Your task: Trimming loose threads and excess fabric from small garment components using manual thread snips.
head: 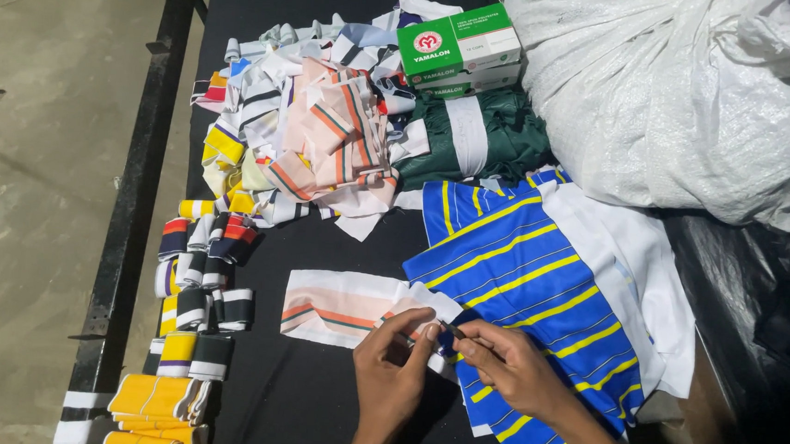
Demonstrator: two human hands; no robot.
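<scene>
My left hand (391, 365) pinches the right end of a pale pink striped fabric strip (338, 306) that lies flat on the black table (308, 401). My right hand (507, 364) meets it from the right, its fingers closed on a small dark object (455, 332) at the strip's edge; what that object is cannot be told. Under my right hand lies a blue garment with yellow stripes (521, 277), with white cloth (633, 257) along its right side.
A loose heap of striped fabric pieces (299, 141) fills the table's far middle. Rolled collar strips (197, 273) line the left edge. A green and white box (458, 48) sits on folded green cloth (475, 139). A big white sack (682, 94) fills the right.
</scene>
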